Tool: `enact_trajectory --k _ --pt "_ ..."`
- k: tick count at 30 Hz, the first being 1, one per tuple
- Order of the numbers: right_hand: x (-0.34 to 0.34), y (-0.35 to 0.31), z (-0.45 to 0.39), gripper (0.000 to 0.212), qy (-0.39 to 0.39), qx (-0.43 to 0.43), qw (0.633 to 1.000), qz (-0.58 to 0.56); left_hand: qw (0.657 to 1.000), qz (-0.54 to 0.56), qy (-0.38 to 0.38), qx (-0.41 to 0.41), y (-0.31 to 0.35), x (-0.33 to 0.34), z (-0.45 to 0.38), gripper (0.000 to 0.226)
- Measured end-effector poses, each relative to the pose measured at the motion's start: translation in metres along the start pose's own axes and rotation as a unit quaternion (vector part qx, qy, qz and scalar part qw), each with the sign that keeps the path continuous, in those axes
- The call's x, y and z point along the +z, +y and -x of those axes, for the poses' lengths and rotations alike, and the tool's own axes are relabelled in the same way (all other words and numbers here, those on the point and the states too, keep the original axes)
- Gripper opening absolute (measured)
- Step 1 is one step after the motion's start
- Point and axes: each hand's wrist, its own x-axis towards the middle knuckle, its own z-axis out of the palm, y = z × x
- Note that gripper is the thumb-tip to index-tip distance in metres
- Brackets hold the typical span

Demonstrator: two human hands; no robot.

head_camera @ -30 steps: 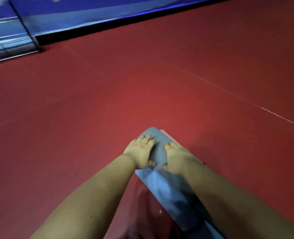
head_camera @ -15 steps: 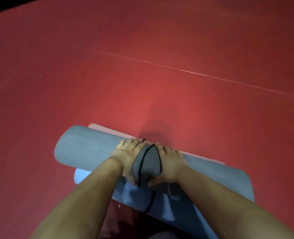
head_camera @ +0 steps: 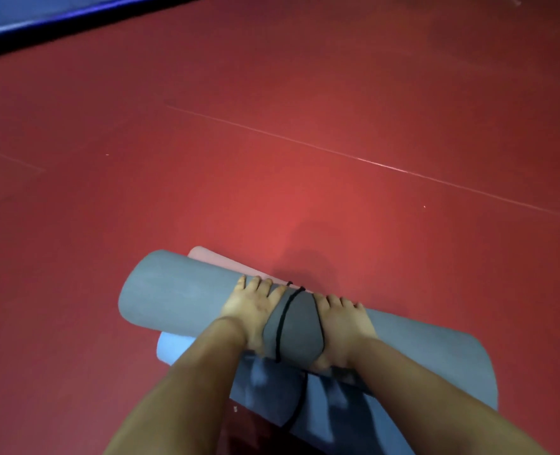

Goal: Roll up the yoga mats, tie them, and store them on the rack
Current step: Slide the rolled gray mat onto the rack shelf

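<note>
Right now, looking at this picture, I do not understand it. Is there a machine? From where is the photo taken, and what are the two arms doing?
There is no machine. A person wears a camera on the head, so the one picture looks forward and down along that person's own bare arms. On the red floor lies a rolled grey yoga mat, resting on a light blue mat; a pink mat edge shows behind the roll. A thin black cord goes around the middle of the roll. The left hand and the right hand rest on the roll, one on each side of the cord, with fingers curved over the top. A blue padded edge is at the far upper left.
</note>
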Motion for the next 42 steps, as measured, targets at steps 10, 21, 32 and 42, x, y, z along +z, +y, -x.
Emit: enact_trajectory --k 10,21,32,42 --pt "-0.207 -0.1 0.03 0.119 0.111 -0.154 0.977 0.099 0.977 0.038 0.056 -0.201 -0.111 -0.136 0.151 0.116" --pt "-0.565 -0.249 0.17 0.127 0.186 -0.377 0.897 0.133 0.895 0.048 0.091 -0.433 -0.215 -0.44 0.421 0.116" --pt "-0.721 -0.41 0.253 0.129 0.25 -0.532 0.794 0.154 0.815 -0.004 0.11 -0.569 -0.29 -0.542 0.602 0.115" --pt "-0.776 -0.603 0.219 0.129 0.285 -0.544 0.769 0.178 0.796 -0.019 0.12 -0.593 -0.46 -0.499 0.694 0.117"
